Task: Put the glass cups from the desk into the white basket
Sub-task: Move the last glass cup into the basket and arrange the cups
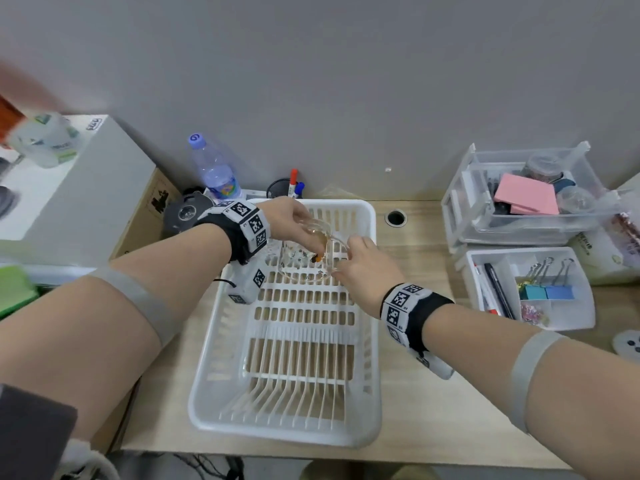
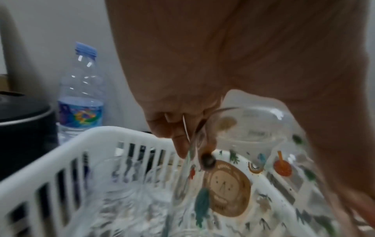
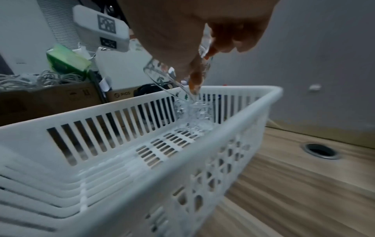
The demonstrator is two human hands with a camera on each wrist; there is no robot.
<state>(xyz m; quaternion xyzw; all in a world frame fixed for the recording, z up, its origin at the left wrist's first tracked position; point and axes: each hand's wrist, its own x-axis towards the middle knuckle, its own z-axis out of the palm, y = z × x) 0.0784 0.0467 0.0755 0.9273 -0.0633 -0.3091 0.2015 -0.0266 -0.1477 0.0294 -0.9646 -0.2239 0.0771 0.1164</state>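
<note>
A glass cup printed with small animals and plants [image 1: 304, 266] [image 2: 227, 189] [image 3: 162, 75] hangs tilted just above the far end of the white basket [image 1: 287, 434] [image 2: 67, 144] [image 3: 81, 115]. My left hand [image 1: 294, 216] [image 2: 178, 128] pinches its rim from the far left. My right hand [image 1: 360, 261] [image 3: 213, 48] grips its wall from the right. Under it, a clear cut-glass cup [image 3: 194, 115] [image 2: 125, 184] stands upright on the basket floor near the far wall. In the head view the printed cup largely hides that one.
Behind the basket stand a water bottle [image 1: 216, 168], a pen cup with markers [image 1: 287, 190] and a black round device [image 1: 187, 213]. A cable hole [image 1: 396, 217] lies to the right. Clear storage bins [image 1: 519, 216] and a white stationery tray [image 1: 526, 289] fill the right side. A white box [image 1: 86, 188] stands left.
</note>
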